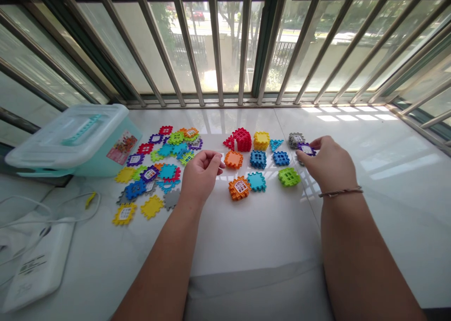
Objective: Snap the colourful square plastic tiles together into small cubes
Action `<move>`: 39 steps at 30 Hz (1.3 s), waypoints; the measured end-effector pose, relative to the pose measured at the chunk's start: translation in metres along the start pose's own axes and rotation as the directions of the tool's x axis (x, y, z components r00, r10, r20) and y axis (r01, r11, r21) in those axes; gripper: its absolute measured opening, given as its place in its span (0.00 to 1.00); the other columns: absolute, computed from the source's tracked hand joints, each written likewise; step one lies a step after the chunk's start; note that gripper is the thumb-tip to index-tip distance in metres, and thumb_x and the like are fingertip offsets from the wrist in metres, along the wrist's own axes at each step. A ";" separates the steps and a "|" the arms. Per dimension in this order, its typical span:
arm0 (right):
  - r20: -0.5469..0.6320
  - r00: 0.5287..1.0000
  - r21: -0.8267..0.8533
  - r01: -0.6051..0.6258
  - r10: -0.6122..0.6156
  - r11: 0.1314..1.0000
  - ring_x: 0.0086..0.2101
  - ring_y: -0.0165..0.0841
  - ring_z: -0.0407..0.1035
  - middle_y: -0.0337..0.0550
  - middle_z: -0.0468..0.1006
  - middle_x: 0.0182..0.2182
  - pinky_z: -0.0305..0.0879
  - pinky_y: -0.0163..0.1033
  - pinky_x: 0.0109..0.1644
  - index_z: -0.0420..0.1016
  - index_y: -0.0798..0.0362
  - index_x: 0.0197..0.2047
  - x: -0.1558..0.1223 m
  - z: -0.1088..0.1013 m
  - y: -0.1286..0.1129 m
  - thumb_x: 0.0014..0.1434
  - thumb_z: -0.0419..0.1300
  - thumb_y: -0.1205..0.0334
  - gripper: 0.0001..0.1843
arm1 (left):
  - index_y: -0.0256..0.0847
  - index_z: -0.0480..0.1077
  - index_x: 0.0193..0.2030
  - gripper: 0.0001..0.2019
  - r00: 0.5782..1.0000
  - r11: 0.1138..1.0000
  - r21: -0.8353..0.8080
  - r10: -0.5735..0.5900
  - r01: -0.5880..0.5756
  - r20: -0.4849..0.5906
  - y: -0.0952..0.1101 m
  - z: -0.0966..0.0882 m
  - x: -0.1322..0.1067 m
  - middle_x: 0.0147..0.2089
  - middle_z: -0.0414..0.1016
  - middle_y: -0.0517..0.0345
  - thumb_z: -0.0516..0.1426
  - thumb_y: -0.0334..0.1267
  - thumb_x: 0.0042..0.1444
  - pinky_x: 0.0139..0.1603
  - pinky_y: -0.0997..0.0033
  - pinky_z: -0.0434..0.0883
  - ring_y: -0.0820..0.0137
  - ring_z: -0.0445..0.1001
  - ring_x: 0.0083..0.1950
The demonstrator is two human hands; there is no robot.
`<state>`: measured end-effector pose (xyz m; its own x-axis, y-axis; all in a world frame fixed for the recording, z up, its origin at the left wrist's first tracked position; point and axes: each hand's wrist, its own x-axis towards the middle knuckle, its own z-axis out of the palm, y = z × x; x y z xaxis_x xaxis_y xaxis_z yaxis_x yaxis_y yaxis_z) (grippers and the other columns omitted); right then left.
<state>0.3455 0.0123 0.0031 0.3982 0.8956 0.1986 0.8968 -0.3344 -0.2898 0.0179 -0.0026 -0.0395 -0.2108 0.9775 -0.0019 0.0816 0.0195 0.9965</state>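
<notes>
Right hand (329,164): fingers (315,143) clamped on a purple window tile (306,149), which sits near the back edge of the bench (387,208), right of centre. The tile is squarish, with no clear long axis.

Left hand (202,175): fingers (215,157) loosely together, just beside an orange tile (233,159). Whether they hold anything cannot be told.

Writing: sticker (122,147) on the teal storage box (73,140) shows a picture, no legible words; printed text (33,264) on a white device (38,269) is too small to read.
</notes>
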 end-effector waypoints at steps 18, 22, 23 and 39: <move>0.345 0.933 -0.260 -0.012 0.104 0.966 0.40 0.53 0.80 0.53 0.83 0.37 0.69 0.48 0.37 0.70 0.46 0.42 -0.010 0.016 0.062 0.49 0.76 0.45 0.26 | 0.42 0.79 0.41 0.13 0.998 0.992 0.106 0.067 -0.066 -0.003 0.003 -0.001 0.000 0.33 0.85 0.55 0.65 0.50 0.65 0.35 0.71 0.76 0.68 0.81 0.32; 0.190 0.978 -0.178 -0.054 0.088 0.983 0.33 0.49 0.74 0.50 0.78 0.31 0.62 0.48 0.33 0.68 0.44 0.36 -0.013 0.010 0.055 0.53 0.74 0.40 0.24 | 0.43 0.79 0.41 0.13 0.995 0.982 0.160 0.096 -0.097 0.011 0.005 -0.003 -0.003 0.33 0.85 0.55 0.64 0.51 0.66 0.37 0.70 0.76 0.66 0.82 0.34; 0.129 0.989 -0.139 -0.058 0.076 0.989 0.30 0.47 0.72 0.49 0.76 0.28 0.60 0.48 0.33 0.68 0.43 0.35 -0.015 0.007 0.051 0.57 0.72 0.40 0.22 | 0.43 0.79 0.42 0.13 0.994 0.979 0.172 0.106 -0.107 0.014 0.005 -0.003 -0.004 0.34 0.85 0.55 0.64 0.51 0.66 0.38 0.70 0.76 0.66 0.83 0.35; -0.348 0.891 0.226 0.382 -0.293 0.896 0.26 0.35 0.61 0.39 0.68 0.22 0.56 0.41 0.36 0.61 0.46 0.26 -0.026 0.023 -0.019 0.75 0.54 0.45 0.25 | 0.33 0.58 0.82 0.47 0.764 0.521 0.624 -0.089 0.582 -0.639 -0.024 -0.121 0.034 0.89 0.37 0.21 0.53 0.67 0.67 0.76 0.07 0.43 0.23 0.36 0.88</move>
<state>0.3140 0.0022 -0.0186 0.1595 0.7934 0.5875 0.9122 0.1090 -0.3949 -0.1090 0.0049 -0.0528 -0.7904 0.6115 -0.0368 0.5278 0.7103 0.4659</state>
